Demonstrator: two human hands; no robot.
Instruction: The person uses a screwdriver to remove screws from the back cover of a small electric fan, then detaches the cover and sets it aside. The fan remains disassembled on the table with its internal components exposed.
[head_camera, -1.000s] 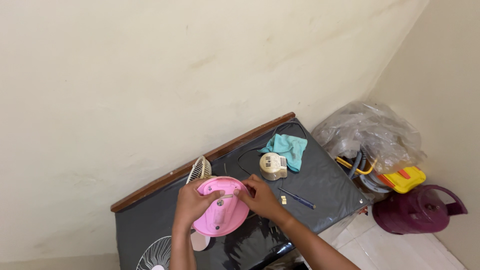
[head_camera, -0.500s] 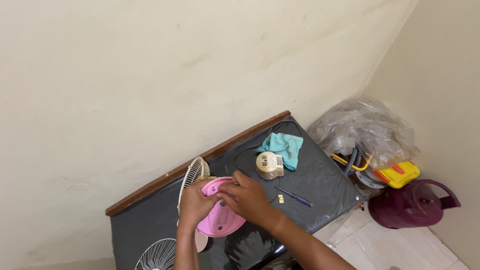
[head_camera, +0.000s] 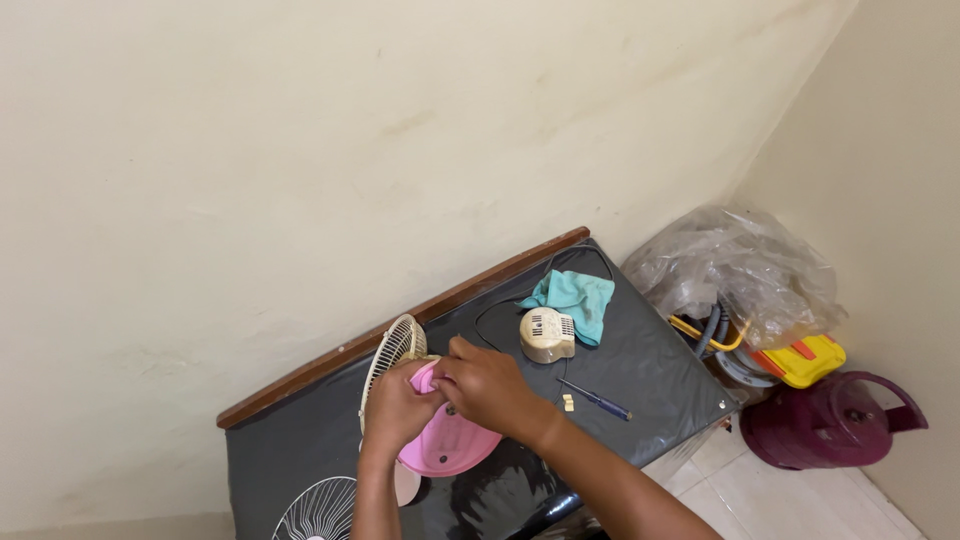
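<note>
Pink fan body (head_camera: 445, 450) sits between your hands at the near edge of the surface (head_camera: 650, 370). Left hand (head_camera: 395, 410) grips its rim beside the grille (head_camera: 392, 350); right hand (head_camera: 487, 385) pinches closed at its top.

On the table (head_camera: 300, 460), a fan housing (head_camera: 445, 445) is flanked by the grille (head_camera: 392, 355) at ten o'clock. A motor casing (head_camera: 547, 335), backed by a cloth (head_camera: 575, 300), is found at two o'clock, a screwdriver (head_camera: 597, 401) at three.

Bare table (head_camera: 660, 375) right of the hands (head_camera: 445, 395), past motor housing (head_camera: 547, 335) and screwdriver (head_camera: 596, 400).
</note>
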